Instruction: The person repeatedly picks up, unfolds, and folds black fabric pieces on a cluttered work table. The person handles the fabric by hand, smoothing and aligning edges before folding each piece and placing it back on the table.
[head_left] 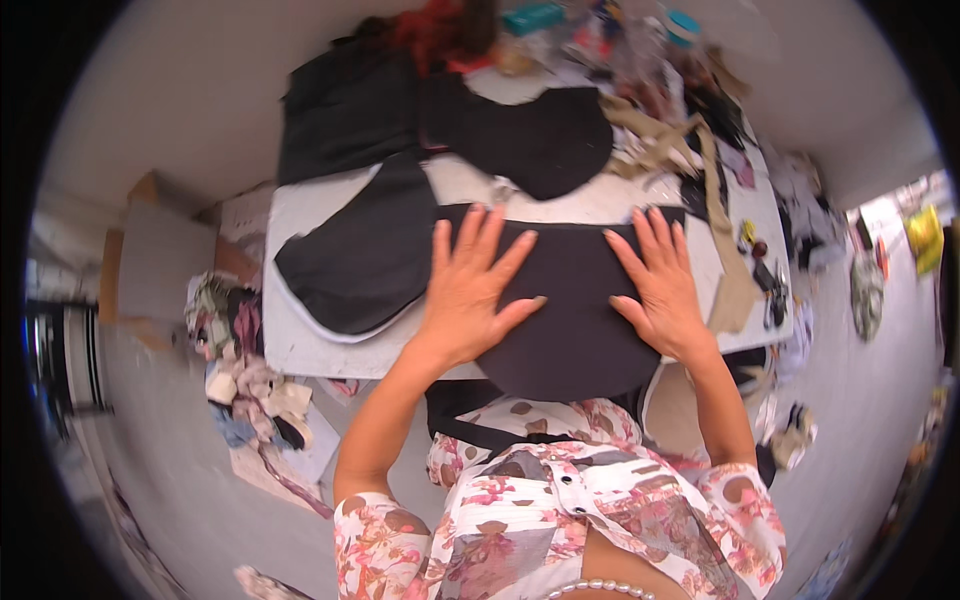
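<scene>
1 pearly necklace (597,585) tops a white floral blouse (535,510).

The bare left forearm (388,415) and right forearm (725,405) angle forward. The left grip (470,295) and right grip (668,292) are flat hands, palms down, fingers (489,235) spread, thumbs (520,313) pointing inward toward each other.

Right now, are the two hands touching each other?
No, the left hand and the right hand lie spread apart on the black piece, with its bare surface showing between them.
</scene>
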